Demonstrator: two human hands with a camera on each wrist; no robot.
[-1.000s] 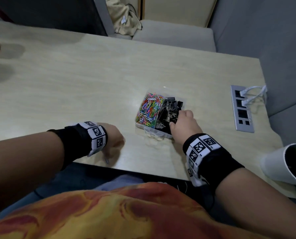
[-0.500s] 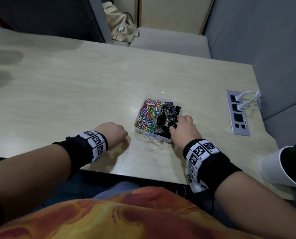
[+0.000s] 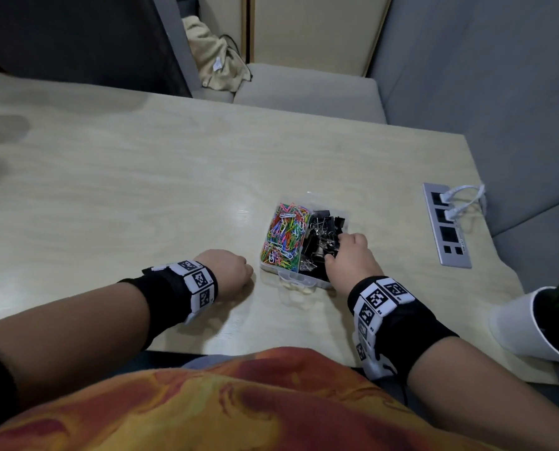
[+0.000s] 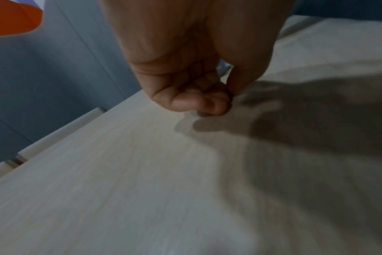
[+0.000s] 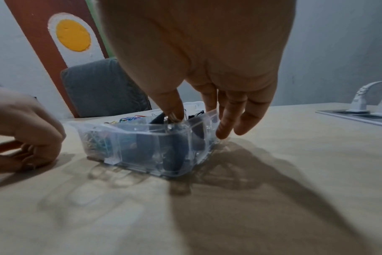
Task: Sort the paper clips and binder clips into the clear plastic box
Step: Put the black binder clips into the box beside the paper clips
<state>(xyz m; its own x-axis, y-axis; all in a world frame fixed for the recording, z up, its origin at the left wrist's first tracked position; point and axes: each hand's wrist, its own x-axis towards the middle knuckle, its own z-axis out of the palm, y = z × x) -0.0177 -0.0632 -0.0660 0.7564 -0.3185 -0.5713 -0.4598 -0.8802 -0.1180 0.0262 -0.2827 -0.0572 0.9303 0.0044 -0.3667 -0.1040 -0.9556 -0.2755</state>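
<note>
The clear plastic box [image 3: 296, 276] [image 5: 140, 145] stands on the table, with coloured paper clips [image 3: 284, 232] in its left compartment and black binder clips [image 3: 322, 229] in its right. My right hand [image 3: 335, 247] [image 5: 190, 112] is over the box's near right corner. Its thumb and forefinger dip into the right compartment and pinch a binder clip [image 5: 167, 119] by its wire handle. The other fingers [image 5: 225, 127] hang straight outside the wall. My left hand [image 3: 239, 271] [image 4: 228, 96] rests curled on the table just left of the box, thumb pressed to forefinger on something small that barely shows.
A grey power strip [image 3: 447, 226] with white plugs is set into the table at the right. A white plant pot [image 3: 528, 323] stands at the near right corner. The table's front edge runs under my wrists. A grey bench with a beige cloth [image 3: 213, 56] lies beyond.
My left hand has moved from the table's front edge forward and to the right, up beside the box. My right hand has stayed at the binder clip compartment.
</note>
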